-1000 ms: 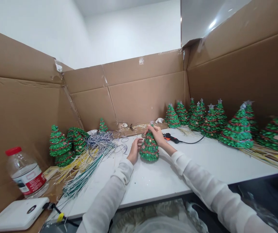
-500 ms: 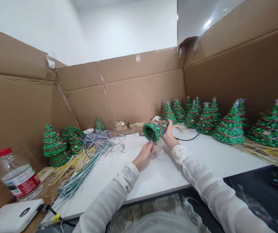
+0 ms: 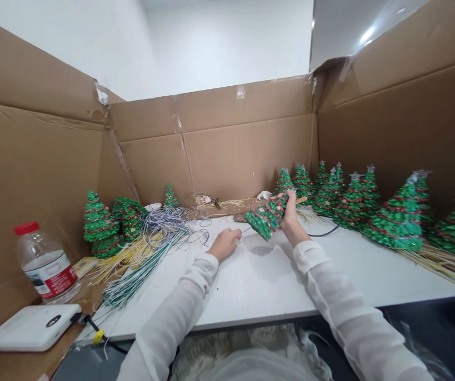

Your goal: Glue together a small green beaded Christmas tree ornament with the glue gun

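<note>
My right hand (image 3: 290, 214) grips a small green Christmas tree (image 3: 265, 218) by its upper part. The tree is trimmed with red garland and tilted on its side above the white tabletop (image 3: 251, 288), its base towards the left. To the left of that base my left hand (image 3: 226, 244) is closed in a pinch, apart from the tree. A thin strand, apparently a wire (image 3: 246, 230), runs between the pinched fingers and the base. A light wooden stick (image 3: 301, 200) shows just beyond my right hand.
Finished-looking trees with stars (image 3: 354, 198) line the right side. On the left are more trees (image 3: 99, 225), bundled green wires (image 3: 142, 278), tangled purple wires (image 3: 166, 219), a bottle (image 3: 48, 270) and a white device (image 3: 33, 327). Cardboard walls (image 3: 247, 148) enclose the table.
My left hand has drawn away left from the tree's base. The tree has turned, so its hollow underside no longer faces me. The whole view has shifted slightly left.
</note>
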`<state>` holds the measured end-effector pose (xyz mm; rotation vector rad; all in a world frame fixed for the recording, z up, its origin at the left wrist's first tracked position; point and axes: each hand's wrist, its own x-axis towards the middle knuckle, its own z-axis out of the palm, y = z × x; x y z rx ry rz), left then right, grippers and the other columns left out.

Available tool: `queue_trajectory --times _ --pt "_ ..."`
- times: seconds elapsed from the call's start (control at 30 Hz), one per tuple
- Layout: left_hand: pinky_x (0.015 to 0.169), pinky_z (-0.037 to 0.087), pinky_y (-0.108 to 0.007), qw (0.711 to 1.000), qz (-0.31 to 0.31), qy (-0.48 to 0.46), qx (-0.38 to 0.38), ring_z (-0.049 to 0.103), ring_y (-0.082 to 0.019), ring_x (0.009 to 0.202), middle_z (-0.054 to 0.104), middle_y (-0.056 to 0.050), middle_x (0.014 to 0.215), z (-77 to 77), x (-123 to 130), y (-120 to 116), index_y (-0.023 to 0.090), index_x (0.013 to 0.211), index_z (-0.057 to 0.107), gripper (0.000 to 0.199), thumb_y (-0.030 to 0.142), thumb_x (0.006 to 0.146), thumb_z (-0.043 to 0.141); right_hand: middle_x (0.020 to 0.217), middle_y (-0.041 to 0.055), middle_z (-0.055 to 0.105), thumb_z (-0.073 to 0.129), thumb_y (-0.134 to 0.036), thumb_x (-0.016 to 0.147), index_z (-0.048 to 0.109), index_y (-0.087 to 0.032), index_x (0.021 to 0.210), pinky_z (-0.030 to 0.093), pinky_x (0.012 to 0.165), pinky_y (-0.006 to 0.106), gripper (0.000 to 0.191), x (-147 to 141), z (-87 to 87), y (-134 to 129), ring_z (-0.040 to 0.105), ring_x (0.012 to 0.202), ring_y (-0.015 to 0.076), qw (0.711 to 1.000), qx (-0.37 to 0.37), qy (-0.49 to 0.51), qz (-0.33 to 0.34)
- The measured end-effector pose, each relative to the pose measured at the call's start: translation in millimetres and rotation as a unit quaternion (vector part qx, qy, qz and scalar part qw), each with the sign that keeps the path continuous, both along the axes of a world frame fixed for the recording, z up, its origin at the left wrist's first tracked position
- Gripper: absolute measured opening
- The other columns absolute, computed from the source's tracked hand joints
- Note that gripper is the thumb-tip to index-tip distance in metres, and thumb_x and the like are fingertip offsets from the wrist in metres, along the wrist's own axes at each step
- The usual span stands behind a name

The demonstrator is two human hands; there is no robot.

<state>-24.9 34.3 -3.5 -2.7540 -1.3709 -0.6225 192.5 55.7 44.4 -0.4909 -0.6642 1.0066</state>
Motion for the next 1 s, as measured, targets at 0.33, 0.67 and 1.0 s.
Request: queue_trajectory --times 0.33,0.67,1.0 --pt "0.075 0.035 -0.031 0.998 0.042 0.013 0.051 0.045 -0.019 0.079 0.064 -0.006 0.081 -10.0 -8.8 10.8 0.023 0.096 0.068 0.028 0.031 0.087 0.042 0.053 -0.0001 0.056 0.053 -0.057 0.072 0.051 -0.022 0.058 0.048 0.061 0.031 0.037 -37.9 7.9 -20.4 0.056 0.061 0.0176 0.951 0.081 -0.294 0.048" --pt "0.079 0.039 -0.028 0.994 0.076 -0.044 0.070 0.041 -0.018 0.088 0.051 -0.007 0.085 -14.2 -10.7 12.8 0.020 0.105 0.065 0.026 0.023 0.084 0.049 0.055 0.0011 0.059 0.046 -0.053 0.080 0.056 -0.019 0.056 0.045 0.064 0.030 0.042 -60.7 4.7 -34.7 0.056 0.059 0.0172 0.893 0.136 -0.427 0.025" --pt "0.090 0.030 -0.043 0.972 0.177 0.063 0.143 0.039 -0.024 0.096 0.053 -0.009 0.090 -1.2 -15.8 6.4 0.022 0.097 0.067 0.026 0.023 0.085 0.044 0.105 0.0081 0.056 0.055 -0.052 0.073 0.050 -0.020 0.113 0.038 0.088 0.038 0.052 -66.1 -21.4 -25.0 0.051 0.099 0.0241 0.823 0.171 -0.523 -0.142"
